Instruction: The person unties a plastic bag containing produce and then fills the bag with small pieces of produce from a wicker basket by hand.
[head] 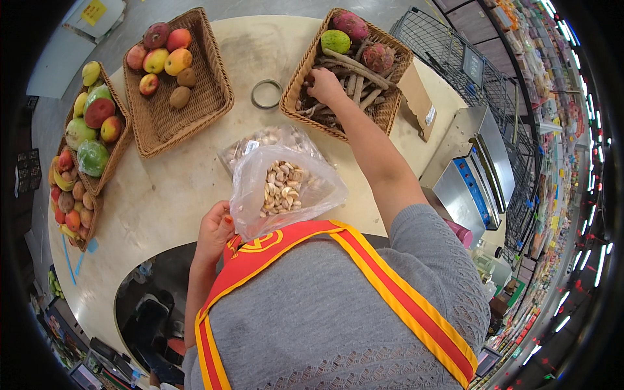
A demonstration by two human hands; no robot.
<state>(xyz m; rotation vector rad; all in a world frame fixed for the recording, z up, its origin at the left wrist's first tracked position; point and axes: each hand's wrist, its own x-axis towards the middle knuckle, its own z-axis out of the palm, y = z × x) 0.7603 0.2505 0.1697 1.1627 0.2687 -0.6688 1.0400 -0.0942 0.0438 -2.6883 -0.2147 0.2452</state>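
My left hand (218, 228) grips the left edge of a clear plastic bag (312, 207), which lies open in front of me. Peeled-looking garlic cloves (282, 187) form a pile inside it. Behind it lies a second clear bag (287, 136) with a white label, also filled with what looks like garlic. My right hand (324, 87) reaches into the left side of a wicker basket (341, 132). Its fingers are bent down among small things there; whether they hold anything is hidden. Brown root-like sticks (358, 87), dragon fruit (350, 25) and a green fruit (336, 42) share that basket.
A roll of tape (266, 93) lies between the baskets. Another wicker basket (168, 124) holds apples and kiwis; more fruit baskets (92, 180) line the left edge. On the right are a cardboard piece (418, 100), a metal sealing machine (463, 178) and a wire cart (453, 48).
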